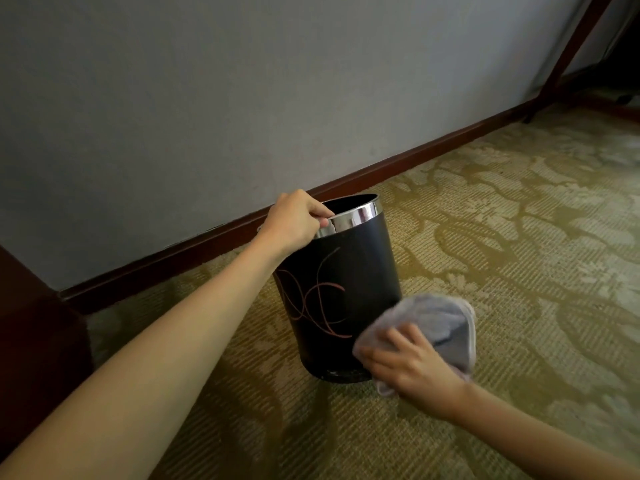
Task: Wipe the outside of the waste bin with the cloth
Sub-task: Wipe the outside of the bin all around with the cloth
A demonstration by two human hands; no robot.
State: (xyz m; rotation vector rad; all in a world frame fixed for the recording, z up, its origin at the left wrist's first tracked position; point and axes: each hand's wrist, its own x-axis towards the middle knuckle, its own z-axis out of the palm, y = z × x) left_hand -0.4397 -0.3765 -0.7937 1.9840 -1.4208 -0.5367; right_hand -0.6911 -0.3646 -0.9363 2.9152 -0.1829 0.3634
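A black waste bin (341,289) with a shiny metal rim and thin pink curved lines stands on the carpet near the wall, tilted a little. My left hand (294,221) grips the bin's metal rim on its left side, fingers hooked over the edge. My right hand (412,365) presses a grey cloth (440,323) against the bin's lower right side. The cloth covers part of the bin's wall and base there.
A patterned green-beige carpet (502,237) covers the floor. Behind the bin run a grey wall (242,98) and a dark wooden skirting board (398,164). Dark wooden furniture (31,334) stands at the left edge. A slanted wooden leg (571,46) is at the top right.
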